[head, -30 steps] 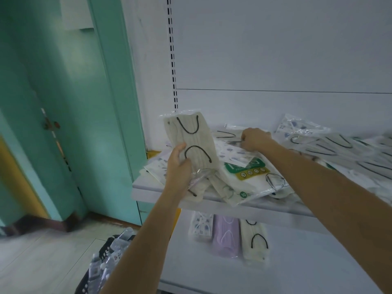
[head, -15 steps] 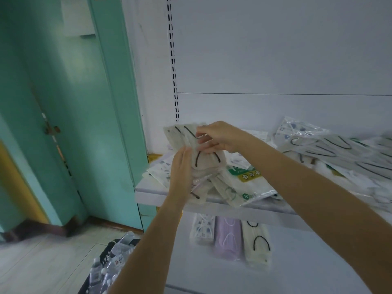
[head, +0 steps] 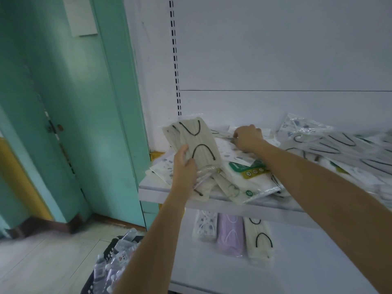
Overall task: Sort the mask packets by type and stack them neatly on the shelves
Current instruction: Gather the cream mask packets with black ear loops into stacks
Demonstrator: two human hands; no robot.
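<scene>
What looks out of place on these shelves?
On the upper white shelf, clear-wrapped mask packets of mixed types lie jumbled; a green-labelled white packet overhangs the front edge. The lower shelf's three packets lie side by side.

Teal painted wooden door [head: 70, 124] on the left with a small dark latch [head: 54, 128], dark brown skirting board [head: 42, 224] below, pale tiled floor [head: 42, 262]. White metal back panel [head: 275, 49] with a black-slotted upright [head: 175, 60] fills the right. Light's soft, kinda dim.

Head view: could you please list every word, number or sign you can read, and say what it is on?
"10": green circle on the white packet.
Green label on that packet: print and icons too blurred.
Items in the basket: print too small.
</scene>
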